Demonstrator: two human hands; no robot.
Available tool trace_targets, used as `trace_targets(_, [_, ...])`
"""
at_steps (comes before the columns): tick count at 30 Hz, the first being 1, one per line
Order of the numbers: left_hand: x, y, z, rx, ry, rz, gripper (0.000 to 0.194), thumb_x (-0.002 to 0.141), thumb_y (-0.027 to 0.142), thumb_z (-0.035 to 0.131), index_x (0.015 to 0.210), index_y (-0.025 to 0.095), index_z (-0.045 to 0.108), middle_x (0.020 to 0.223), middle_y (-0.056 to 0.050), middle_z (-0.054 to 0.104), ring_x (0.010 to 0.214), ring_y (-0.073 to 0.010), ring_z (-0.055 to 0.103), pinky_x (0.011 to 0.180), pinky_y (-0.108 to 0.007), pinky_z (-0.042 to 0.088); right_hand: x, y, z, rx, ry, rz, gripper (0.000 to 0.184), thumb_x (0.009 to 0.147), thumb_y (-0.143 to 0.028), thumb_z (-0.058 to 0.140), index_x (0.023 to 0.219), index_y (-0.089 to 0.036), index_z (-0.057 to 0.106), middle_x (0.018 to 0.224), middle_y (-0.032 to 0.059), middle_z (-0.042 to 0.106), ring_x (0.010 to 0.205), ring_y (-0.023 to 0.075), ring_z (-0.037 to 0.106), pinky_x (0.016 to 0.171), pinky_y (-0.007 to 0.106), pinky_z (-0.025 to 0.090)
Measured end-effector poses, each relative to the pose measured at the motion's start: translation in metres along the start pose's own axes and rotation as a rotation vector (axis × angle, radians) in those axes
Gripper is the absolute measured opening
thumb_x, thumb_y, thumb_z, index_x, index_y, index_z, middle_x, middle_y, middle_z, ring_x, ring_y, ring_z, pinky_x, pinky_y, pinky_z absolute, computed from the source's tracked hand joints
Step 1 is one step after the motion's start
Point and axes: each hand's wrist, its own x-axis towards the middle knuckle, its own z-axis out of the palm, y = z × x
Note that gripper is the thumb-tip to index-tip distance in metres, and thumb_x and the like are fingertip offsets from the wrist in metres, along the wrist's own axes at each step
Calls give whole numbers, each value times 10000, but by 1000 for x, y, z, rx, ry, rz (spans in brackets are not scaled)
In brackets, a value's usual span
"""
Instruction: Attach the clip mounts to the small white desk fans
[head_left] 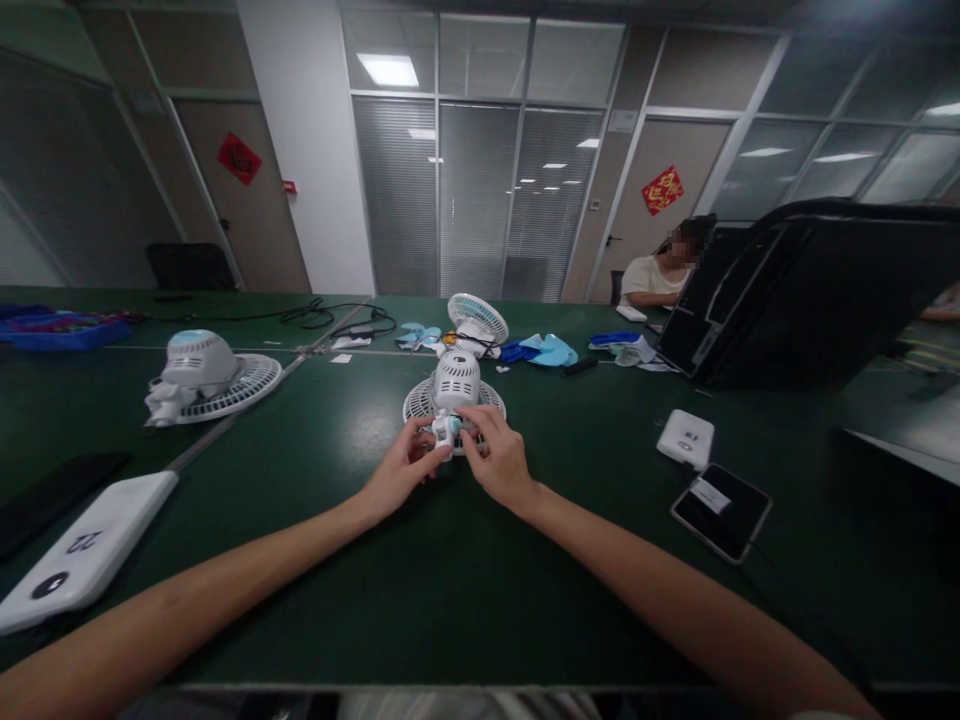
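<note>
A white fan head (pixel 456 380) lies grille-down on the green table in front of me, its motor housing upward. My left hand (pixel 409 460) has its thumb and fingers closed around the white neck bracket (pixel 444 432) at the fan's near side. From the right, my right hand (pixel 495 450) pinches at the same bracket, where a small light-blue part (pixel 454 425) shows. The fingertips hide whether the right hand holds that blue part or only the bracket. Part of the round grille (pixel 415 402) shows behind my hands.
Another fan head (pixel 199 375) lies at left; a third fan (pixel 477 318) stands behind. Light-blue blades (pixel 551 350) lie at the back. A white power bank (pixel 90 550) is at left, a smaller one (pixel 686 438) and a phone (pixel 721 510) at right. A person (pixel 660 280) sits beyond a large black case (pixel 817 290).
</note>
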Motion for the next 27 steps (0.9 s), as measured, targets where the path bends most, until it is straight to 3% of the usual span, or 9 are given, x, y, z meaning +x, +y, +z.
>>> trace_targets(2, [0,0,0,-3,4,0,493,919,402,684,1298,216,428,947,1,586,670,-115,583,562,-240,468,1,-2,-1,-27,-13,-44,385,994,-154,505,1354,-265,582,1267,70,649,1107,208,659,897,318,572])
trace_targets(9, [-1,0,0,14,13,-6,496,916,403,686,1295,220,425,930,5,590,667,-115,575,552,-228,459,3,3,0,29,-34,-39,315,1008,-158,490,1281,-244,623,1148,74,672,1021,210,662,857,324,574])
trace_targets(14, [0,0,0,6,8,-3,498,917,400,686,1297,211,425,933,-2,589,667,-118,581,552,-234,459,2,6,2,67,-52,-49,385,1004,-147,490,1363,-259,575,1182,75,661,1047,216,654,894,349,564])
trace_targets(18, [1,0,0,19,13,-3,496,918,403,684,1297,212,426,937,-3,590,664,-117,579,548,-232,452,2,10,4,88,-38,-57,300,1025,-183,487,1290,-247,614,1138,68,680,1036,209,660,934,355,536])
trace_targets(21, [0,0,0,23,3,-7,480,916,396,687,1276,214,427,921,7,584,661,-113,572,546,-226,446,2,12,5,57,-3,7,156,1026,-251,531,1073,-219,677,993,49,695,913,194,669,846,321,534])
trace_targets(23, [0,1,0,28,-4,-17,474,917,396,685,1271,215,427,920,7,586,665,-115,575,550,-226,448,2,12,4,11,15,55,177,1021,-286,550,918,-212,674,882,31,681,820,181,658,776,301,524])
trace_targets(25, [-1,4,1,27,1,-27,480,918,398,681,1280,214,424,930,1,589,670,-118,580,553,-230,451,2,9,4,-12,16,80,168,1015,-300,558,923,-211,668,885,28,679,774,167,649,732,283,518])
trace_targets(27, [-1,7,2,21,11,-31,494,911,396,685,1287,212,423,938,-3,591,666,-119,581,556,-234,455,1,5,2,4,4,78,134,1005,-276,560,1071,-216,660,995,39,687,765,152,651,698,266,521])
